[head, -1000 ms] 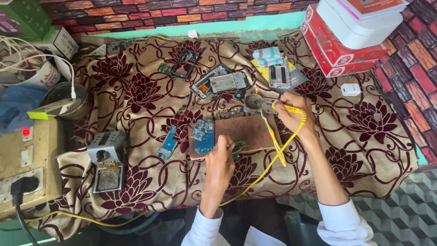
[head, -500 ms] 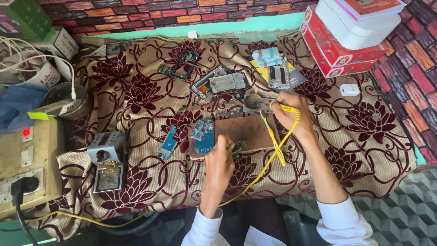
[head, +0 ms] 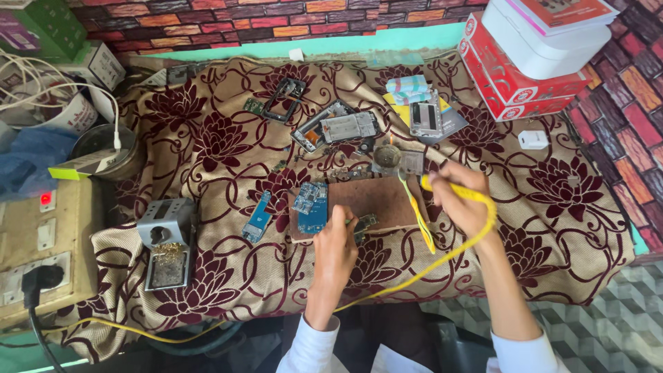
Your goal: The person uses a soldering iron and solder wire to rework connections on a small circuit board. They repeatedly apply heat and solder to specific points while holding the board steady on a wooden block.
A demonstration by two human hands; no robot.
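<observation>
**Soldering iron over a board on the mat**

The right hand [head: 464, 200] is curled shut round a yellow soldering iron [head: 413, 207]. The iron's slim yellow body slants down and left from the fist, over the right edge of a brown mat [head: 387, 200]; its tip is too small to make out. Its yellow cord [head: 442, 259] loops back round the wrist and trails down to the left across the cloth [head: 228, 152].

The left hand [head: 336, 242] lies at the mat's lower edge, fingers bent and close together, and pins a small dark circuit board [head: 364, 222] there. How firmly it grips cannot be told. Just left of this hand, on the mat's left end, lies a blue circuit board [head: 311, 206], squarish, with silvery shields on its top half. A narrow blue board [head: 257, 216] lies apart on the cloth, further left.

The cloth is tan with dark red flowers and covers the whole worktop. Above the mat sits a round tin [head: 387, 157] just beside the iron's far end, and beyond it an opened phone frame [head: 335, 128] with grey and orange parts. A grey metal iron stand [head: 166, 242] with brass wool in it stands at the left. Red and white boxes [head: 528, 52] are stacked at the upper right, and a wall socket panel [head: 34, 255] with a black plug is at the far left.
</observation>
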